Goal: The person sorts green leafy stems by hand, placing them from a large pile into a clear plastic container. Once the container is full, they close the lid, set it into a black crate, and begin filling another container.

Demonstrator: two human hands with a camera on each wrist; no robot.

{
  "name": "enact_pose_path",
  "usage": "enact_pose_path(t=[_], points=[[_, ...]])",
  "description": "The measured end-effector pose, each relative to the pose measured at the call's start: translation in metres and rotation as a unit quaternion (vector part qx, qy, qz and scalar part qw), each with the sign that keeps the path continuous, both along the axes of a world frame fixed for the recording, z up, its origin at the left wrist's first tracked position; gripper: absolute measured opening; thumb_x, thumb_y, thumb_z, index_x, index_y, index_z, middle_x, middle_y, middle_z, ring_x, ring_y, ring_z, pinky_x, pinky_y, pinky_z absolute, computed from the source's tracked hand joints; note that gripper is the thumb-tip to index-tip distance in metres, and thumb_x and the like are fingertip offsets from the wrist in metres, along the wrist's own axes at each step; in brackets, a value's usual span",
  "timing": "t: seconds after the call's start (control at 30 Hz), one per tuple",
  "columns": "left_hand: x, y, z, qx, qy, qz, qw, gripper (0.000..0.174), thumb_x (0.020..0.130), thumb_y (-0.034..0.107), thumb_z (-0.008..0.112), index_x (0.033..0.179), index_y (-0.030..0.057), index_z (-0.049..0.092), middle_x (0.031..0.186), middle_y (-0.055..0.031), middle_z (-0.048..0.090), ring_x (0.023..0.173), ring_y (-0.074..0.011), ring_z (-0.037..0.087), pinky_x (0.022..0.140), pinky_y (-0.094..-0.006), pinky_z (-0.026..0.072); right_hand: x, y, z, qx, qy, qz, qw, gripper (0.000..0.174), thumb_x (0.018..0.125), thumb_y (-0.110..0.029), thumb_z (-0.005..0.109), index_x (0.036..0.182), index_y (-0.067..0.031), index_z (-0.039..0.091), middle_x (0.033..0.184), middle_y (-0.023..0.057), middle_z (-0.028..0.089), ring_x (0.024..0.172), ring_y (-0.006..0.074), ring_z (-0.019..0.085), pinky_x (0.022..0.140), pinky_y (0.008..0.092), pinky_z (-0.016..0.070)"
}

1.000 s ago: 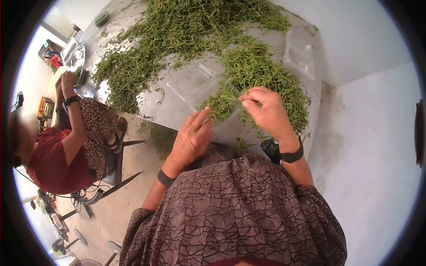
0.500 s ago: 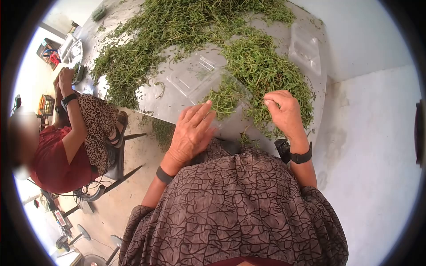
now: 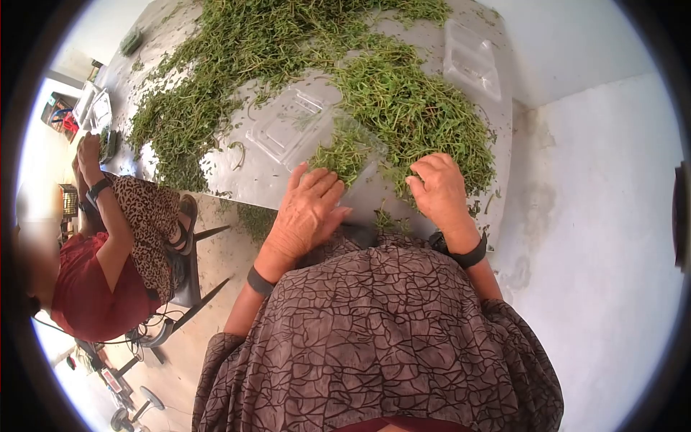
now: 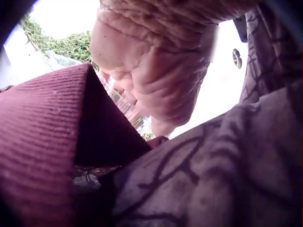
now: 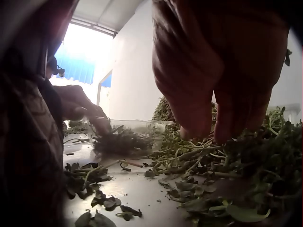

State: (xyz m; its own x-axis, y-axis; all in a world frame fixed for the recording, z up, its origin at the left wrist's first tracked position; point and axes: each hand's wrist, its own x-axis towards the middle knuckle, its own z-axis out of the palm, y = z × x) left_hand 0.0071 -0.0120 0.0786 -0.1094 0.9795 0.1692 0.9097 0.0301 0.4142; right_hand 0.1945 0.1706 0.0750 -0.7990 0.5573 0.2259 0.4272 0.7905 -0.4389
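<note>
A clear plastic clamshell box (image 5: 142, 125) sits at the table's near edge, its lid (image 3: 282, 131) folded back and some leafy green sprigs (image 3: 341, 154) inside. My left hand (image 3: 305, 216) stays at its near left side, fingers extended, fingertips right at the greens. To the right, a heap of leafy stems (image 3: 414, 108) spreads over the table. My right hand (image 3: 440, 193) reaches down to the heap's near edge. In the right wrist view its thumb and fingers point down among the stems, with a gap between them.
A second clear plastic container (image 3: 471, 61) stands at the table's right edge, by the white wall (image 3: 597, 187). A larger mass of greens (image 3: 252, 43) covers the back and left of the metal table (image 3: 227, 162). Another person (image 3: 97, 277) sits at the left.
My right hand held a thin sprig over the box, moved away to the right, and is now lowered to the heap. The left hand stays beside the box. The head view has shifted.
</note>
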Motion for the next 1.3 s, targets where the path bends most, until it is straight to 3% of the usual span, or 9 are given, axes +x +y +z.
enact_pose_path(t=[0.27,0.53,0.77,1.0,1.3], points=[[-0.004,-0.001,-0.002,0.012,-0.017,-0.007,1.000,0.035,0.081,0.022,0.071,0.109,0.0016,0.065,0.117,-0.0121,0.063,0.120,-0.0303,0.050,0.112,-0.0501,0.0292,-0.005,-0.001,-0.010,0.092,0.019,-0.011,0.995,0.014,0.074,-0.003,0.066,0.088,-0.0009,0.069,0.087,0.0101,0.061,0.093,0.0291,0.054,0.084,0.0410,0.0443],[-0.014,-0.007,-0.007,0.025,-0.031,-0.024,0.999,0.038,0.082,0.024,0.071,0.111,-0.0001,0.064,0.117,-0.0142,0.062,0.122,-0.0317,0.050,0.116,-0.0495,0.0266,-0.009,0.001,-0.026,0.128,0.003,-0.052,0.990,0.002,0.071,-0.002,0.064,0.073,-0.0019,0.062,0.079,0.0106,0.052,0.087,0.0310,0.051,0.080,0.0423,0.0430],[-0.022,-0.019,0.001,0.075,-0.073,-0.018,0.994,0.039,0.080,0.016,0.072,0.112,-0.0020,0.062,0.121,-0.0167,0.060,0.122,-0.0346,0.051,0.114,-0.0515,0.0299,-0.003,0.005,-0.015,0.094,0.050,-0.100,0.989,0.005,0.070,0.001,0.063,0.073,-0.0023,0.061,0.087,0.0105,0.062,0.090,0.0318,0.056,0.082,0.0423,0.0467],[-0.028,-0.036,-0.001,0.109,-0.075,0.012,0.991,0.036,0.077,0.010,0.072,0.110,-0.0022,0.062,0.121,-0.0166,0.060,0.121,-0.0347,0.052,0.112,-0.0548,0.0317,-0.008,0.005,0.021,0.038,0.111,-0.121,0.986,0.008,0.072,0.003,0.064,0.077,-0.0025,0.060,0.087,0.0098,0.065,0.088,0.0295,0.060,0.077,0.0394,0.0497],[-0.012,-0.037,0.001,0.098,-0.055,0.081,0.990,0.035,0.077,0.005,0.069,0.110,-0.0014,0.062,0.121,-0.0161,0.061,0.120,-0.0352,0.053,0.111,-0.0553,0.0330,-0.007,0.014,-0.001,0.034,0.028,-0.047,0.998,0.013,0.073,-0.003,0.069,0.083,0.0001,0.063,0.098,0.0126,0.065,0.101,0.0320,0.057,0.088,0.0409,0.0469]])
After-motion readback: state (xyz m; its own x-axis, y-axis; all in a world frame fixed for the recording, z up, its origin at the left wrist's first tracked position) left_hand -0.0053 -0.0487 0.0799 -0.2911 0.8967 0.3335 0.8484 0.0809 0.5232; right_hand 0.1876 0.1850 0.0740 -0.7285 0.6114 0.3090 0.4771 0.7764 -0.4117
